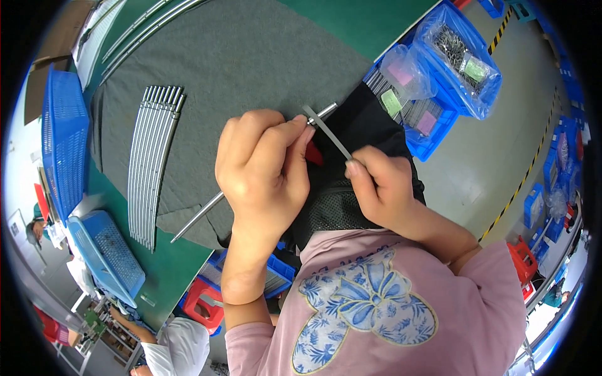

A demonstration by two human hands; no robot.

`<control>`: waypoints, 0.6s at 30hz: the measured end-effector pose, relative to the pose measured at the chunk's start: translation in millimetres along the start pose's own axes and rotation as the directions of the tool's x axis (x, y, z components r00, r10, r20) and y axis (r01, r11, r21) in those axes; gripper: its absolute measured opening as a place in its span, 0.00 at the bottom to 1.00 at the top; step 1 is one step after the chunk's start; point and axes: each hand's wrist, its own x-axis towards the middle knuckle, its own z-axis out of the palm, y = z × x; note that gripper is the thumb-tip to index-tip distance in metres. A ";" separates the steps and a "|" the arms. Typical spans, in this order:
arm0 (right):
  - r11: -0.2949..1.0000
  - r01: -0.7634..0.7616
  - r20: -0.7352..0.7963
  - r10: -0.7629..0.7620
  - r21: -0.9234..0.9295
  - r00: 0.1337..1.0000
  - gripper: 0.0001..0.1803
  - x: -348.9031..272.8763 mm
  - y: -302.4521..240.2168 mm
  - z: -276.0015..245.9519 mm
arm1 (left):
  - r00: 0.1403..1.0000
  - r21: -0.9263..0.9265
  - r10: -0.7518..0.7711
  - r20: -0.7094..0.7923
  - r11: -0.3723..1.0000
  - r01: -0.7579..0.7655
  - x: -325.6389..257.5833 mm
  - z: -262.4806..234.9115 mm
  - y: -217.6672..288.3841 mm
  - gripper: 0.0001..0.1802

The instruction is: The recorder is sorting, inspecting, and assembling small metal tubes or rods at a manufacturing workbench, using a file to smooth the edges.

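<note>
My left hand [266, 163] is closed around a long, thin silver metal rod [199, 216]. Its lower end slants down left over the grey cloth, while its tip points up right past my fingers. In my right hand [384, 185] a narrow flat grey metal bar [332, 138] is pinched between thumb and forefinger. The bar's far end lies across the rod just beyond my left fingertips; whether it grips the rod cannot be made out. To the left, several similar silver rods [150, 169] rest side by side on the grey cloth [251, 56].
Blue bins [433, 135] with metal parts and bags stand at right. Blue baskets [66, 138] line the table's left edge. Longer rods [147, 31] lie at the far left. A red stool [204, 304] is below the green table [179, 266]; a person in white [182, 344] is at lower left.
</note>
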 end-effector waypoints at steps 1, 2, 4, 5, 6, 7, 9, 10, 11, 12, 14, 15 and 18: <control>1.000 0.000 0.003 0.000 -0.002 1.000 0.05 1.0 0.7 -0.2 | 1.000 -0.016 -0.026 -0.013 1.000 0.025 -0.8 1.8 0.6 0.11; 1.000 0.014 -0.001 -0.014 0.004 1.000 0.04 2.6 1.3 -0.6 | 0.999 -0.017 -0.029 -0.015 0.999 0.029 0.0 2.4 -0.4 0.11; 0.999 0.038 -0.007 -0.038 0.021 0.999 0.04 4.9 -1.8 -1.6 | 1.000 -0.025 0.000 0.005 1.000 0.000 2.6 -0.6 -0.2 0.10; 1.000 0.030 0.013 -0.030 0.009 0.999 0.04 18.1 -10.4 -1.2 | 1.000 -0.011 0.002 0.005 1.000 -0.002 3.4 -1.0 0.1 0.10; 1.000 0.025 0.044 -0.025 -0.004 0.999 0.04 25.3 -13.1 -0.4 | 1.000 -0.015 -0.002 0.008 1.000 0.002 2.2 -1.3 0.5 0.10; 0.999 0.004 0.035 -0.006 0.036 0.999 0.04 25.3 -12.2 1.9 | 1.000 -0.015 -0.008 0.011 1.000 0.008 2.9 -0.9 -0.2 0.10; 0.997 -0.008 0.003 0.008 0.076 1.000 0.04 12.4 -2.7 7.3 | 1.000 -0.017 -0.015 0.014 1.000 0.015 3.1 0.2 -0.3 0.10; 0.997 0.002 -0.016 -0.001 0.079 1.000 0.04 6.7 -2.7 6.6 | 1.000 -0.020 -0.018 0.011 1.000 0.018 1.9 0.6 1.6 0.10; 0.997 -0.014 0.023 0.012 0.082 1.000 0.04 4.0 -2.5 2.8 | 1.000 -0.023 -0.021 0.008 1.000 0.021 1.5 0.9 2.3 0.10; 0.996 -0.014 0.028 0.011 0.085 1.000 0.04 6.2 -0.4 2.0 | 1.000 -0.019 -0.025 0.008 1.000 0.025 3.4 1.0 1.3 0.10; 0.991 -0.053 0.050 0.047 0.123 0.998 0.04 29.7 -17.5 0.5 | 1.000 -0.017 0.018 -0.008 1.000 -0.018 3.6 0.1 1.2 0.10; 0.989 -0.060 0.078 0.050 0.135 0.996 0.04 38.3 -22.0 0.4 | 1.000 -0.019 0.013 -0.003 1.000 -0.013 2.0 -0.4 1.9 0.10; 0.975 -0.127 0.061 0.117 0.184 0.991 0.04 21.2 -20.9 -1.2 | 1.000 -0.032 -0.006 -0.007 0.999 0.005 2.2 1.2 1.2 0.10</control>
